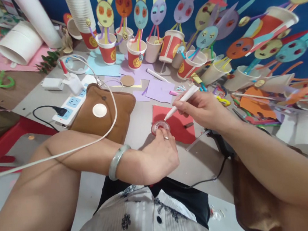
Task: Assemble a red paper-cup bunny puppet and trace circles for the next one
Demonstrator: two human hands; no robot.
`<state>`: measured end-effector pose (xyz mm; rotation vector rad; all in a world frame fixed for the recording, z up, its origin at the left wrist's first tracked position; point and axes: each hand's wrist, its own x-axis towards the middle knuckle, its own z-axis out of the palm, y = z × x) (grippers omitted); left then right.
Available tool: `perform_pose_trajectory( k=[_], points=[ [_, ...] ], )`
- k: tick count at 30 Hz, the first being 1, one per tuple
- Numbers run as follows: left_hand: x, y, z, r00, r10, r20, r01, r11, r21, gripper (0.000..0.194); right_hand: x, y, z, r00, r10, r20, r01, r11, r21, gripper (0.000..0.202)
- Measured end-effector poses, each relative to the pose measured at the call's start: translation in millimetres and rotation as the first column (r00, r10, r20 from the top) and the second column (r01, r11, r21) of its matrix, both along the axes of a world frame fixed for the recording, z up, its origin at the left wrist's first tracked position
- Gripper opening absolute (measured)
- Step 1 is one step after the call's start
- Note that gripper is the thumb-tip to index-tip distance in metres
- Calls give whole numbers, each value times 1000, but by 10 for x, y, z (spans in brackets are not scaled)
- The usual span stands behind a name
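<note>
A small round tape roll (157, 125) with a see-through rim lies on the left edge of a sheet of red paper (180, 128). The fingers of my left hand (163, 147) are pressed together on the roll's middle and hold it down. My right hand (205, 110) grips a white marker pen (183, 101), slanted down to the left, its tip at the roll's upper right rim. Whether the tip touches the paper I cannot tell. A short dark stick (188, 125) lies on the paper's right part.
Several paper-cup rabbit figures (107, 48) crowd the back. Purple paper (160, 90) lies in front of them. On the left are a brown cushion-like pouch (100, 99), a power strip (69, 107) and a white cable (114, 109) crossing above my left forearm. A hot glue gun (219, 141) lies at right.
</note>
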<state>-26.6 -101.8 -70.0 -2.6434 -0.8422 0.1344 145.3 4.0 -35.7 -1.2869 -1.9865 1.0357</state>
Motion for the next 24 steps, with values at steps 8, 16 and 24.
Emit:
perform_pose_trajectory(
  k=[8, 16, 24],
  points=[
    [34, 31, -18, 997, 66, 34, -68, 996, 61, 45, -215, 222, -189, 990, 139, 35, -140, 990, 20, 52],
    [70, 117, -12, 999, -33, -26, 34, 999, 7, 45, -336, 315, -304, 959, 268, 98, -272, 962, 30, 46],
    [76, 104, -21, 1000, -17, 9, 17, 1000, -7, 44, -414, 361, -362, 920, 350, 178, -361, 932, 33, 40]
  ],
)
